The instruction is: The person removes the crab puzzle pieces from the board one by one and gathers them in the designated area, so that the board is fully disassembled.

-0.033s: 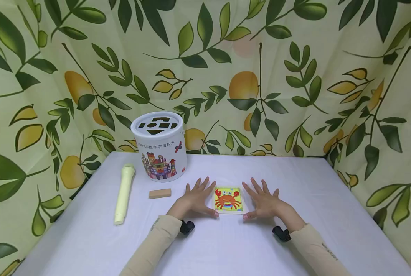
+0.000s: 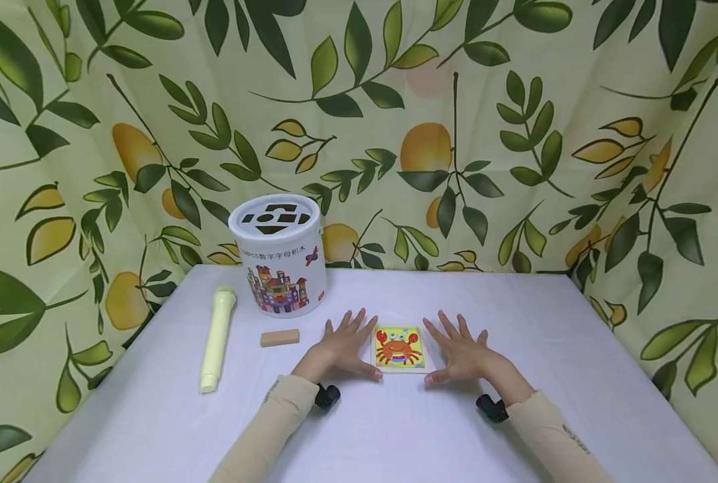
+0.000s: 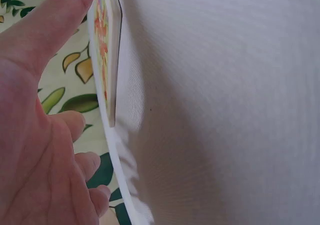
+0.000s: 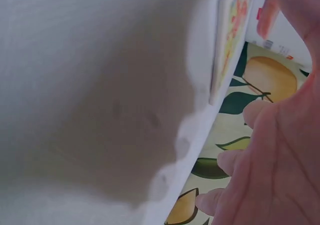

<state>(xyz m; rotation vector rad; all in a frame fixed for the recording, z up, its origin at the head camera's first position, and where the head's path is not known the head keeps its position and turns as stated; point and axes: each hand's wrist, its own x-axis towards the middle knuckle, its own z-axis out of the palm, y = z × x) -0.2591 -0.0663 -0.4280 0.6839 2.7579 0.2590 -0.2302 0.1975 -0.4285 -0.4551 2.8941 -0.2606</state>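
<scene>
A small square crab puzzle [image 2: 398,348] with a yellow picture and a pale frame lies flat on the white table. On its left side is my left hand [image 2: 342,347], fingers spread and pointing forward, holding nothing. My right hand [image 2: 460,350] mirrors it on the other side, fingers also spread and nothing gripped. Seen from the left wrist, the puzzle's edge [image 3: 114,60] lies beyond the thumb. The right wrist view shows the opposite edge [image 4: 222,45] beside that hand, whose shadow falls on the tablecloth.
A white bucket [image 2: 283,278] with shaped holes in its lid stands at the back left. In front of it lies a wooden block [image 2: 279,338]. A pale yellow stick with a rounded head [image 2: 216,342] lies further left. Leaf-patterned cloth [image 2: 359,134] hangs behind the table [image 2: 395,429].
</scene>
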